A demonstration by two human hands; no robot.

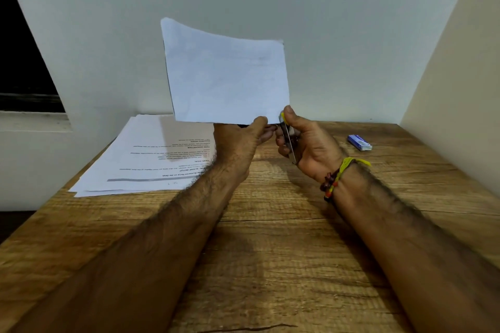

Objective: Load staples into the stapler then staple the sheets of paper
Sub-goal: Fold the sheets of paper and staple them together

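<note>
Head view shows the left hand (243,138) pinching the lower edge of the sheets of paper (226,76), held upright above the wooden table (270,251). At their lower right corner the right hand (305,143) is clamped around the stapler (289,140). A staple box (359,142) lies to the right, and a printed stack (146,154) lies to the left.

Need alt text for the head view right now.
Left hand holds raised sheets while right hand grips a stapler at their lower right corner. More printed pages and a small blue box lie on the wooden table.
</note>
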